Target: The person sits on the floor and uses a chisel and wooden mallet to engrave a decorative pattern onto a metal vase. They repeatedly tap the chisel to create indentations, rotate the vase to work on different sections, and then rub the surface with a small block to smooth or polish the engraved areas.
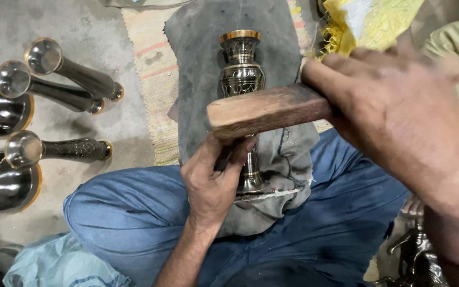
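Vase (pixel 241 69): dark engraved metal, glossy, brass-coloured rim. Mallet (pixel 266 110): worn matt wood, rough end. Cloth (pixel 203 48): grey, matt, frayed. At 9 o'clock, vases (pixel 38 101): polished metal on rough concrete floor (pixel 81 26).

Grey concrete floor (pixel 96 32), striped woven mat (pixel 152 69), dim indoor light

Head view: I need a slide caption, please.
Left hand steadies an engraved metal vase on grey cloth; right hand grips a wooden block.

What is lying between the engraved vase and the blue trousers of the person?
In the head view, a dark grey cloth lies over the blue trousers, and the engraved vase rests on it.
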